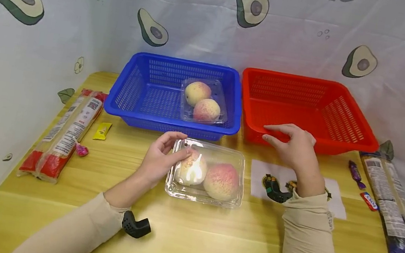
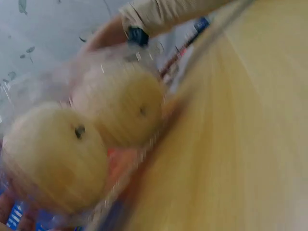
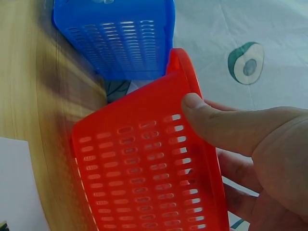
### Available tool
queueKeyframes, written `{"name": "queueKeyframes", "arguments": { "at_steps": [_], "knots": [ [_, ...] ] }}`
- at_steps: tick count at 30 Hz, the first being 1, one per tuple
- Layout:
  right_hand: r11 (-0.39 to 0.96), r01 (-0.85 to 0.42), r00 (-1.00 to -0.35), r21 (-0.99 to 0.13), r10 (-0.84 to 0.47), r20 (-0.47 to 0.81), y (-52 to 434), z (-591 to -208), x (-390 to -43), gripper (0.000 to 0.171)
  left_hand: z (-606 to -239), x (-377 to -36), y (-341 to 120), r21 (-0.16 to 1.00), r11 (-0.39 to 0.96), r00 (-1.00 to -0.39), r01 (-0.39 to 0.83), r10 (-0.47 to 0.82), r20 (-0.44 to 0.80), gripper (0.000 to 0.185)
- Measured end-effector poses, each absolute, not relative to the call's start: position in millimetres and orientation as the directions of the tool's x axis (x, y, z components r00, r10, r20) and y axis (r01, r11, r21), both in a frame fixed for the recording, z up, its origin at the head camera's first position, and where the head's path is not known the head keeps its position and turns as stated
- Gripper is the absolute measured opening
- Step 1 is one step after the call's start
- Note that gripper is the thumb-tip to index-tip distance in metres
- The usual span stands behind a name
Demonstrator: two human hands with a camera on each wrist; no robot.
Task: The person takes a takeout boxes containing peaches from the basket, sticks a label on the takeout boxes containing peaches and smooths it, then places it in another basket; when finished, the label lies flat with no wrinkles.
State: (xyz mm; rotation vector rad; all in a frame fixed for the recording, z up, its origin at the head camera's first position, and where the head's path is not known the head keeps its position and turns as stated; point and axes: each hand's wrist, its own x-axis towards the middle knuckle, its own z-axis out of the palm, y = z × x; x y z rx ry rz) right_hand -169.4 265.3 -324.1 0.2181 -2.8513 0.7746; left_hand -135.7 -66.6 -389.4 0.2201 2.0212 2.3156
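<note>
My left hand (image 1: 161, 157) grips the left side of a clear plastic box (image 1: 228, 149), its thumb on the lid, holding it above the table. Two pinkish-yellow peaches (image 1: 222, 181) sit inside the box; in the left wrist view these peaches (image 2: 53, 154) look blurred. At the front rim of the red basket (image 3: 144, 163), my right hand (image 1: 294, 148) has its thumb outside the wall and its fingers behind the rim. No things show in the red basket. In the blue basket (image 1: 134, 114), a second clear box (image 1: 222, 99) holds two more peaches.
A red-and-clear long packet (image 1: 65, 135) lies at the left, near a yellow candy (image 1: 102, 131) and a pink candy (image 1: 81, 150). On the right are a purple packet (image 1: 395, 205), two small candies (image 1: 357, 174) and a white sheet (image 1: 263, 178) under the right wrist.
</note>
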Motion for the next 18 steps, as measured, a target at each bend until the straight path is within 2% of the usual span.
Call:
{"name": "queueKeyframes", "arguments": {
  "at_steps": [9,18],
  "knots": [
    [0.864,-0.177,-0.977,-0.472,-0.096,0.191,262.9,-322.2,-169.8,0.035,-404.7,-149.7,-76.8,0.995,0.080,-0.973,0.067,0.228,0.047,0.043],
    [0.855,-0.178,-0.969,-0.487,-0.066,0.238,263.6,-319.9,-165.7,0.039,-395.9,-153.7,-83.9,0.931,0.315,-0.946,0.184,0.313,0.081,0.054]
  ]
}}
